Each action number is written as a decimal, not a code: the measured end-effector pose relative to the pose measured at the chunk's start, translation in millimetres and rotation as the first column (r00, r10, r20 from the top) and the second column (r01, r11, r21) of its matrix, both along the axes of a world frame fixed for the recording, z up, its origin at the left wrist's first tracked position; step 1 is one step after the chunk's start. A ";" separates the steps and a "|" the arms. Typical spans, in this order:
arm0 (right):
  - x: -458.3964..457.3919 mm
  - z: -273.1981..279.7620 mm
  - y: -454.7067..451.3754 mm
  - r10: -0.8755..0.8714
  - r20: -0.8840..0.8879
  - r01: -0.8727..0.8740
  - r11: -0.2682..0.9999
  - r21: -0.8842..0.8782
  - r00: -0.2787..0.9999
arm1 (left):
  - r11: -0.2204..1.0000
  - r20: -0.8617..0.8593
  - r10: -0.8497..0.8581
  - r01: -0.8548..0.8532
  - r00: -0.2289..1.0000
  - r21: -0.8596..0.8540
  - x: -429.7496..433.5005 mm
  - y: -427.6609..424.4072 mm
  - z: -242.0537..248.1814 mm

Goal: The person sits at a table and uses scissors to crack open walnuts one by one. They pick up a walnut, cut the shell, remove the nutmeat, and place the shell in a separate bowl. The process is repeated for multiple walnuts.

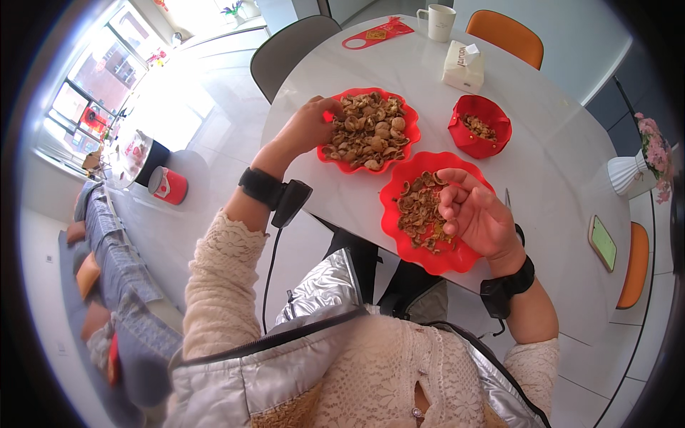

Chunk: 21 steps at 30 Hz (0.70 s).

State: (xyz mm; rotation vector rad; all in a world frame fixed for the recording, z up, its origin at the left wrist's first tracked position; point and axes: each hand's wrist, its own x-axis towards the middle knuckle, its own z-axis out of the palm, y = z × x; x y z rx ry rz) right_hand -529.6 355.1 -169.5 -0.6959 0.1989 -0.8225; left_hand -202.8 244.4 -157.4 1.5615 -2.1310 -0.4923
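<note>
My left hand (316,122) reaches over the left rim of a red scalloped plate (415,128) heaped with walnuts and walnut shells (369,131); its fingertips are partly hidden, so whether they hold a nut cannot be told. Above the right side of a nearer red scalloped plate (392,224) is my right hand (476,214), palm up with fingers curled loosely. Nothing shows clearly in it. Broken shells (420,211) lie on that plate. Behind it stands a red box-like bowl (463,136) with walnut kernels (478,127) inside.
On the marble-look table (556,160) are a tissue pack (463,67), a white mug (441,24), a red paper ornament (377,35), a phone (602,243) and a white vase (627,171) of pink flowers. A thin metal object (507,198) lies beside my right hand. Chairs surround the table.
</note>
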 end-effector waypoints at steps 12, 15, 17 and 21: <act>-0.6 2.2 1.1 -0.029 -0.079 0.028 1.000 -0.010 0.996 | 0.999 0.110 -0.055 0.055 0.992 0.002 -20.7 -4.1 -10.5; -0.6 2.4 0.3 -0.012 -0.047 0.012 1.000 0.001 0.999 | 0.999 0.134 -0.050 0.052 0.990 -0.013 -24.8 -3.9 -14.6; -0.5 2.2 0.3 -0.005 -0.029 0.005 1.000 0.014 1.000 | 0.998 0.125 -0.041 0.046 0.991 -0.034 -26.2 -2.4 -13.9; 0.5 3.0 2.6 -0.023 -0.074 0.024 0.999 0.021 0.997 | 0.995 -0.002 -0.011 0.011 1.000 -0.100 -34.9 9.3 -1.7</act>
